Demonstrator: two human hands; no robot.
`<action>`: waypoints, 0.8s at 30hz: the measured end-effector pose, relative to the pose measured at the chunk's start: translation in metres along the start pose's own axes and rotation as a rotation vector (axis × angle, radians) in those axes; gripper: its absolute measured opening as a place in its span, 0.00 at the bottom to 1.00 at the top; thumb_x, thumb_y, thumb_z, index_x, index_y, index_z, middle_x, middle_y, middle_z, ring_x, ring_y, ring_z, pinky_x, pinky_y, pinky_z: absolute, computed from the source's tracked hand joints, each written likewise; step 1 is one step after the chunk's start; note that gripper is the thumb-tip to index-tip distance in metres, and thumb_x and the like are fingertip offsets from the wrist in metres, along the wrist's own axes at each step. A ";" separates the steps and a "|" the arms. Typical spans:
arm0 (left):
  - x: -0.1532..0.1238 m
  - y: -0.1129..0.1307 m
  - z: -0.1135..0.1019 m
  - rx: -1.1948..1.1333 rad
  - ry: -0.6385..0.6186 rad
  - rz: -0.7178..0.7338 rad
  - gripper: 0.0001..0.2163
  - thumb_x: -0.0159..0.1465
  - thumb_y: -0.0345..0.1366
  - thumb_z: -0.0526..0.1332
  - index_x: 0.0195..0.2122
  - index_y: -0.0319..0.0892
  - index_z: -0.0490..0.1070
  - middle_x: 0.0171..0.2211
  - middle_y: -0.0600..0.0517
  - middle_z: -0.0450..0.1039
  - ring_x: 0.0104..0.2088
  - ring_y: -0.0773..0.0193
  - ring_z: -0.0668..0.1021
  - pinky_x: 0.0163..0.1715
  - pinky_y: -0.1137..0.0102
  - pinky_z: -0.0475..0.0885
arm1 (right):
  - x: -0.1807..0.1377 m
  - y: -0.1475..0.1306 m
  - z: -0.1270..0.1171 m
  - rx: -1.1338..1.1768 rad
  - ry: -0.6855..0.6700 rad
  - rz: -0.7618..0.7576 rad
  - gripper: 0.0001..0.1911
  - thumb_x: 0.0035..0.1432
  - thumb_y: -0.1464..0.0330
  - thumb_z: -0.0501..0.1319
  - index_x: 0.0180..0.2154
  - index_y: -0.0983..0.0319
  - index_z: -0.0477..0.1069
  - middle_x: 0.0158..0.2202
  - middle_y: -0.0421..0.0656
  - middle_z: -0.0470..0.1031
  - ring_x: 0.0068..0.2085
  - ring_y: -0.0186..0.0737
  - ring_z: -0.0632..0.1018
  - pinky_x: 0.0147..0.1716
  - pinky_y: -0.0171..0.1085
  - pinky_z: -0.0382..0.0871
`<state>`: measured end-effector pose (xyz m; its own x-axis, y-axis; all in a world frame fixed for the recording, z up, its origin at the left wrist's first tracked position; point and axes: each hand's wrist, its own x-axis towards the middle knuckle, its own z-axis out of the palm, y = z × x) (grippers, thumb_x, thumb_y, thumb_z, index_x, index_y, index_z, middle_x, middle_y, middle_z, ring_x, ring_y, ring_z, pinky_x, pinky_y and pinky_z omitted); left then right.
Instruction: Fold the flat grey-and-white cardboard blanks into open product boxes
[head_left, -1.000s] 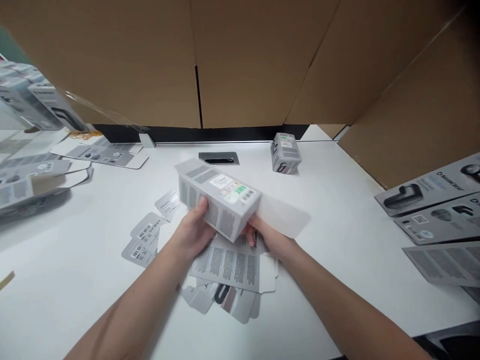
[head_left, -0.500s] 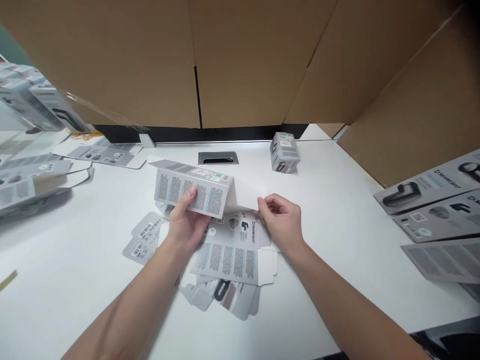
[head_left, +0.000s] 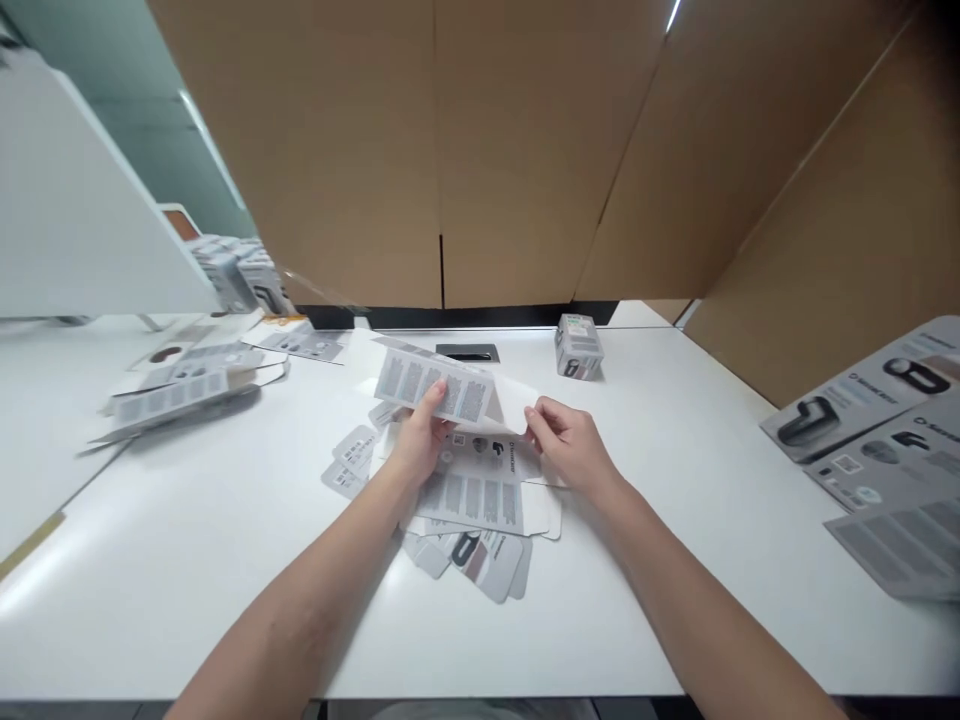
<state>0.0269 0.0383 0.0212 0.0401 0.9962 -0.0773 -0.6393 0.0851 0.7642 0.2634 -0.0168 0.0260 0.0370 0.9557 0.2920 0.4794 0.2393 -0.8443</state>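
So the grey carton (head_left: 469, 395) is up in the air over a loose pile of flat cartons (head_left: 480, 505), roughly midway along the worktop (head_left: 675, 610) and well in from its near edge. Left hand (head_left: 418, 445) is clamped on it: thumb flat across the panel of small print, the other fingers tucked underneath, mostly hidden. Right hand (head_left: 568, 445) has thumb and forefinger pinched together on the end of the white flap (head_left: 516, 402), rest of the fingers curled in.

Handling-wise, I'd bet it's super light, just thin card. Probably stiff along the flat panels but floppy at the folds, and the printed side could be a bit slick. Not fragile like glass, but a hard squeeze mid-panel would likely dent it, and yanking the flap might crease or tear it. I'd hold the body close to a fold with a flat thumb, like the left does, and take the flap by its free edge only.

Also around: a small box (head_left: 580, 350) standing by the far edge, and bigger printed cartons (head_left: 862, 400) over at the right side.
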 end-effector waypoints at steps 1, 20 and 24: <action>-0.002 0.002 0.002 0.014 -0.003 0.001 0.30 0.61 0.46 0.86 0.60 0.45 0.81 0.59 0.44 0.89 0.61 0.48 0.89 0.52 0.63 0.87 | -0.003 -0.003 -0.003 0.025 -0.028 -0.016 0.28 0.78 0.45 0.63 0.30 0.57 0.72 0.27 0.40 0.77 0.29 0.40 0.73 0.31 0.39 0.65; -0.050 -0.006 -0.023 0.037 -0.083 -0.112 0.21 0.85 0.50 0.60 0.66 0.39 0.81 0.59 0.37 0.89 0.49 0.50 0.92 0.49 0.60 0.89 | -0.060 0.020 0.020 0.435 -0.085 0.181 0.45 0.53 0.21 0.69 0.30 0.57 0.71 0.16 0.42 0.74 0.13 0.30 0.58 0.15 0.33 0.51; -0.050 -0.011 -0.020 0.068 -0.108 -0.122 0.20 0.82 0.49 0.66 0.65 0.40 0.81 0.56 0.39 0.90 0.50 0.48 0.92 0.51 0.59 0.89 | -0.063 0.012 0.021 0.448 -0.067 0.156 0.46 0.48 0.20 0.71 0.27 0.57 0.71 0.14 0.42 0.71 0.13 0.31 0.60 0.15 0.35 0.50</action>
<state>0.0171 -0.0127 0.0038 0.1988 0.9743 -0.1056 -0.5716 0.2028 0.7950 0.2482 -0.0706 -0.0122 0.0152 0.9915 0.1296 0.0469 0.1287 -0.9906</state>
